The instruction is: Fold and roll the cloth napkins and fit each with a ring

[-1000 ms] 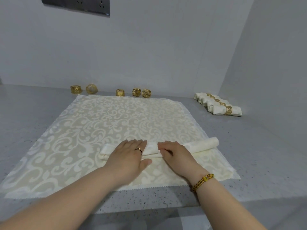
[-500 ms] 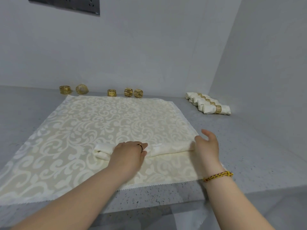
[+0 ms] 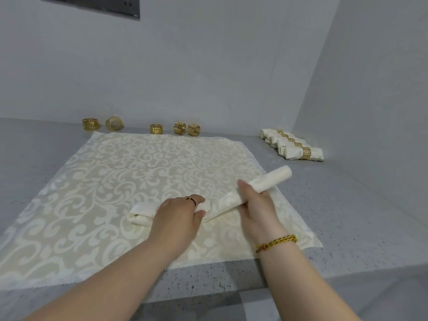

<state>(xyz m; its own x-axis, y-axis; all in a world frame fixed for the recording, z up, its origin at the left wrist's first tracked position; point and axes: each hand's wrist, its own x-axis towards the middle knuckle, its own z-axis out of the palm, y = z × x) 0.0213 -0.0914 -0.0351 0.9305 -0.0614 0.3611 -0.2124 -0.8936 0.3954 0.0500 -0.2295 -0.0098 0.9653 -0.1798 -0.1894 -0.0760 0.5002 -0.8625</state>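
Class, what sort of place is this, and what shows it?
Probably a plain workbench corner set up for napkin practice: grey speckled countertop, bare grey walls, loose gold metal napkin rings in a row, finished ringed cream napkin rolls.

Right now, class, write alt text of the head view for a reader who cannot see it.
A person's left hand holds a rolled cream cloth napkin on a patterned cream tablecloth while the right hand grips its raised end; five gold metal rings sit behind.

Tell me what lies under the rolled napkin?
Under the rolled napkin is a large patterned cloth, spread over the grey counter. The patch directly beneath it is hidden.
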